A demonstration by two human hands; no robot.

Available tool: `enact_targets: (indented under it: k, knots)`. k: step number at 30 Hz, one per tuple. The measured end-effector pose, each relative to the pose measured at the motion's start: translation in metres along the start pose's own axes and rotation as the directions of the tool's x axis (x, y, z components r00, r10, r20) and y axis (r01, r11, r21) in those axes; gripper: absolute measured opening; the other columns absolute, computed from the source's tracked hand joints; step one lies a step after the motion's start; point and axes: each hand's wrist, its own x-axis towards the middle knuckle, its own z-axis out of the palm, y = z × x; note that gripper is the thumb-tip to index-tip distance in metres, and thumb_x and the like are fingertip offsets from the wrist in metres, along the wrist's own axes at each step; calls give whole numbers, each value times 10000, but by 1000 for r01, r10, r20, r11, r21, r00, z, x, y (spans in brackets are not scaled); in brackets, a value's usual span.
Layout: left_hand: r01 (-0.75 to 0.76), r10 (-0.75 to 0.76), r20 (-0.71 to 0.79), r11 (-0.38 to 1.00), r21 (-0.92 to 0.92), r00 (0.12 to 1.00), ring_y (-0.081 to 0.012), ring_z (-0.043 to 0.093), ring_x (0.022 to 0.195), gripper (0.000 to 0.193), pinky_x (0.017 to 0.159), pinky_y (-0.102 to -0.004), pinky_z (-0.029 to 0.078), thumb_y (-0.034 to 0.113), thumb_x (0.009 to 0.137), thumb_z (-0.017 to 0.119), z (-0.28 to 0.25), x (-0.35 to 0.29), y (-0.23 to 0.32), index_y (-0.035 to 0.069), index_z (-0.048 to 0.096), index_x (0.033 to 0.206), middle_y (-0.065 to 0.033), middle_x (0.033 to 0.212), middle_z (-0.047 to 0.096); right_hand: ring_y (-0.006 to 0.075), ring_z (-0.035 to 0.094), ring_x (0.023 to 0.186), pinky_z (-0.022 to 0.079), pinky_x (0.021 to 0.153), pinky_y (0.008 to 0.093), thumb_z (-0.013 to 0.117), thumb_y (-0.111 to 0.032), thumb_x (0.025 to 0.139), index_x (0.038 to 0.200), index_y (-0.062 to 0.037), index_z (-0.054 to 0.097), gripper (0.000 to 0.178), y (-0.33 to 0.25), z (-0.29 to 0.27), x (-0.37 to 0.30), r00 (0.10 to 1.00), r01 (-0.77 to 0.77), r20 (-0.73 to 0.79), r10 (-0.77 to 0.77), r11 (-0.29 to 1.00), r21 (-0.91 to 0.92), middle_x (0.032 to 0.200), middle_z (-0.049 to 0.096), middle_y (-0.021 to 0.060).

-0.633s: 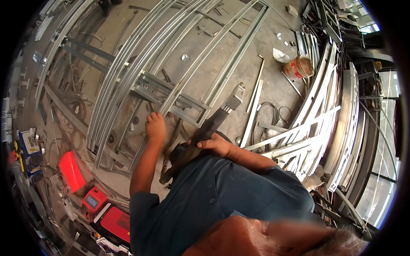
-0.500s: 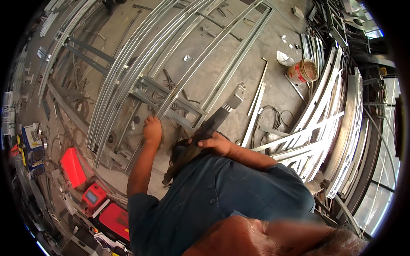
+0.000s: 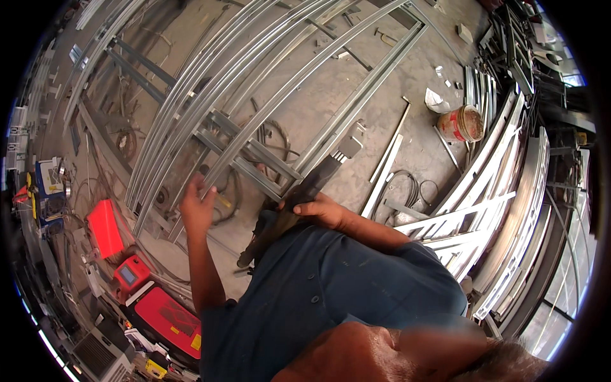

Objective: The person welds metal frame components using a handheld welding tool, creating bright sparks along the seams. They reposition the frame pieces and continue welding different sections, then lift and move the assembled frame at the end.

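Right hand (image 3: 323, 211): closed around long black hand tool with silver metal tip (image 3: 315, 181).
Left hand (image 3: 198, 207): open, with fingers loosely spread, apparently empty, near silver-grey steel frame (image 3: 273, 159); unclear whether touching.
Black tool: slanted before dark-blue cloth shirt (image 3: 356, 274), beside frame's near corner.
Handling: seemingly steadying one-handed; on any shift, likely needing firm grip and clearance.

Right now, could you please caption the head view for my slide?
Right hand gripping a dark handheld tool; left hand near metal rails.

hands (image 3: 326, 211): right fingers partly behind black tool (image 3: 319, 178) | metal rails (image 3: 191, 93): cut off at top
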Motion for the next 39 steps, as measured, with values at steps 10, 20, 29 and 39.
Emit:
enact_targets:
  k: [10, 20, 29, 39]
  knots:
    - [-354, 371, 278, 929, -111, 886, -349, 625, 1148, 694, 965, -420, 517, 170, 796, 790, 30, -65, 103, 42, 499, 1412, -204, 1293, 603, 238, 568, 1221, 450, 1036, 367, 696, -197, 893, 1252, 9, 623, 421, 46, 25, 42, 978, -169, 43, 205, 893, -416, 1266, 642, 125]
    - [-395, 380, 153, 915, 85, 912, -377, 606, 1139, 778, 963, -433, 509, 229, 782, 778, -65, -87, 39, 18, 433, 1446, -216, 1289, 585, 245, 538, 1275, 418, 1084, 383, 683, -265, 933, 1306, -3, 595, 464, 171, 90, 111, 864, 62, 302, 403, 511, -857, 1358, 600, 148]
    - [-487, 428, 297, 858, 165, 854, -374, 667, 1043, 843, 820, -429, 573, 164, 739, 751, -212, -122, -75, 19, 394, 1489, -219, 1316, 585, 253, 536, 1277, 412, 1090, 383, 675, -267, 942, 1308, -2, 594, 459, 334, 247, 167, 736, -88, 414, 536, 682, -726, 1363, 597, 153]
    - [-182, 14, 423, 916, 358, 906, -392, 680, 899, 1026, 724, -477, 562, 97, 648, 770, -263, -154, -166, 109, 292, 1555, -195, 1130, 642, 261, 534, 1279, 405, 1097, 382, 666, -270, 952, 1310, -1, 593, 454, 417, 317, 197, 721, -164, 470, 509, 785, -598, 1368, 594, 158]
